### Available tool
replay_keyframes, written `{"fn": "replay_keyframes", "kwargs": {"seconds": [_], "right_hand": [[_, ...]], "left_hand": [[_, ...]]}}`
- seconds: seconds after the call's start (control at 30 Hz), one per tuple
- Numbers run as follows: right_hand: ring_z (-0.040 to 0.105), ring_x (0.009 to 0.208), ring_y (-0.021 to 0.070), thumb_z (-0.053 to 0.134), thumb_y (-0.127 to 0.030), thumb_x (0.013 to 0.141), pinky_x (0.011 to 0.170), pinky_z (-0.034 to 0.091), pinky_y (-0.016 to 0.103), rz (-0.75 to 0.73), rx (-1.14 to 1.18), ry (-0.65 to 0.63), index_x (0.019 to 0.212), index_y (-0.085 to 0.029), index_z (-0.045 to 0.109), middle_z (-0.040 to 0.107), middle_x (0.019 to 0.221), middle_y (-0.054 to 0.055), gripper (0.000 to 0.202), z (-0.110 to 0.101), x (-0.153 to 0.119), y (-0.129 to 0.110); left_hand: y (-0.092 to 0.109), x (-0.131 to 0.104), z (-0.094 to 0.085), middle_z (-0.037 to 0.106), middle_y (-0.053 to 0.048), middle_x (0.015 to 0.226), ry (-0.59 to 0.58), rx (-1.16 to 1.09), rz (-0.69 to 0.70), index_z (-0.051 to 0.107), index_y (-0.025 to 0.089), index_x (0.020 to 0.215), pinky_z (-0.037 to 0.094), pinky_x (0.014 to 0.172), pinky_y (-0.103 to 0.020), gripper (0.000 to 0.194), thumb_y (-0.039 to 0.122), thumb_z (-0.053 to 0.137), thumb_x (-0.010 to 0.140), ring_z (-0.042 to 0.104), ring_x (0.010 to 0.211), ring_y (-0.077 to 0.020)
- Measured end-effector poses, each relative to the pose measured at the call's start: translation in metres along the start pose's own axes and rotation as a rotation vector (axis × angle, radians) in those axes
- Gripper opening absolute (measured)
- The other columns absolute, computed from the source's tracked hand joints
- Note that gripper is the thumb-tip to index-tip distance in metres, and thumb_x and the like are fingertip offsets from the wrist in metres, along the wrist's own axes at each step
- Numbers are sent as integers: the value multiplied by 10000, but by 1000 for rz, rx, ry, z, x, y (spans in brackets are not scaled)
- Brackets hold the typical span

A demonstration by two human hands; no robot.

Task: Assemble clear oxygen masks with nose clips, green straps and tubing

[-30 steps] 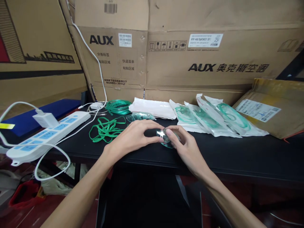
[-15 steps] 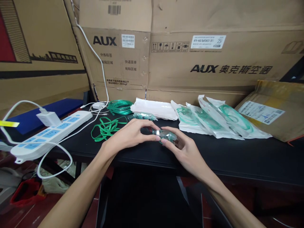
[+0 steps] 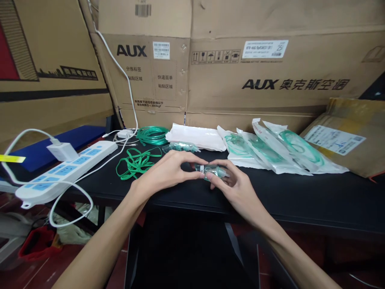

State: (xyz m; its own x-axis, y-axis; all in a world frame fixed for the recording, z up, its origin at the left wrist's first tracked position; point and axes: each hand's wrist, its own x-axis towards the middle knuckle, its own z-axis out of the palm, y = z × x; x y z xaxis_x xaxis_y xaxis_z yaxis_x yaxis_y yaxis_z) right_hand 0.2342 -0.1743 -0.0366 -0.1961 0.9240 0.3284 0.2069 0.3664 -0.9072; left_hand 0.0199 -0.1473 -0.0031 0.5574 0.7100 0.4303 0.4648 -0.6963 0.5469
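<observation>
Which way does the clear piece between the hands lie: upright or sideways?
Sideways: the clear piece stretches across from the left hand to the right hand.

I get soft, even light on the cardboard [image 3: 216,90] at the top, a dim lower right corner, and blurred small print on the upper-right label [image 3: 264,49].

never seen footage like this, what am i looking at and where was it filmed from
There is no machine here: a person works with two bare hands. The camera is worn on the head, looking forward and down. The left hand and right hand together hold a small clear, green-tinted piece; its exact kind is hard to tell. On the black table lie tangled green cord, coiled green tubing and, to the right, packets with green contents.
</observation>
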Motion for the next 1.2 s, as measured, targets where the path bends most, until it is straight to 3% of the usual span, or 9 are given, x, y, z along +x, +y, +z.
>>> {"fn": "replay_keyframes", "kwargs": {"seconds": [0.13,0.3,0.43,0.57,0.67,0.8,1.07,1.2], "right_hand": [[647,730,163,730,-417,870,764,519,322,5,-25,-1,1096,-239,630,684,946,4,304,0,-1,1],[647,752,182,713,-438,878,779,506,340,14,-42,-9,1107,-241,626,670,903,3,314,0,0,4],[634,732,184,715,-459,870,751,493,340,13,-40,-11,1096,-247,626,647,857,-9,322,0,0,3],[629,718,186,717,-452,865,726,487,338,17,-34,-16,1081,-254,627,634,817,-20,306,0,0,2],[619,710,181,712,-445,871,714,485,328,20,-31,-22,1080,-255,628,624,787,-26,295,0,0,2],[614,713,174,700,-440,885,730,491,320,24,-30,-33,1088,-255,621,620,774,-29,285,0,0,2],[638,709,186,700,-464,877,708,508,329,26,-47,-30,1077,-262,632,630,790,-22,292,0,-1,-1],[640,716,186,701,-461,878,716,509,330,30,-48,-35,1087,-267,630,631,800,-24,294,0,-1,-1]], "left_hand": [[-1,0,-4,772,6,1093,13,-16,-35,745,262,1165,502,919,-305,310,416,722,898,699,993,-202],[-3,-3,-18,725,-7,1185,54,-54,-45,701,244,1164,476,964,-313,265,401,620,966,659,1080,-201],[-9,-13,-22,717,-13,1113,-48,51,-88,686,237,1017,476,954,-331,174,384,666,926,652,1048,-207],[-17,-31,-22,693,-8,1183,-186,209,-95,672,244,914,414,1059,-380,143,387,666,917,620,1121,-217],[-20,-43,-24,687,-14,1210,-193,282,-140,691,274,1072,397,1086,-403,232,449,652,924,596,1160,-235],[-21,-52,-32,673,-13,1243,-195,315,-202,575,330,1368,384,1109,-415,467,498,636,937,555,1214,-244],[-21,-62,-37,624,-20,1353,-202,376,-201,605,323,1348,345,1157,-427,453,526,615,942,525,1287,-258],[-22,-59,-35,640,-31,1342,-208,346,-173,627,311,1330,386,1130,-419,446,544,589,952,540,1273,-261]]}}
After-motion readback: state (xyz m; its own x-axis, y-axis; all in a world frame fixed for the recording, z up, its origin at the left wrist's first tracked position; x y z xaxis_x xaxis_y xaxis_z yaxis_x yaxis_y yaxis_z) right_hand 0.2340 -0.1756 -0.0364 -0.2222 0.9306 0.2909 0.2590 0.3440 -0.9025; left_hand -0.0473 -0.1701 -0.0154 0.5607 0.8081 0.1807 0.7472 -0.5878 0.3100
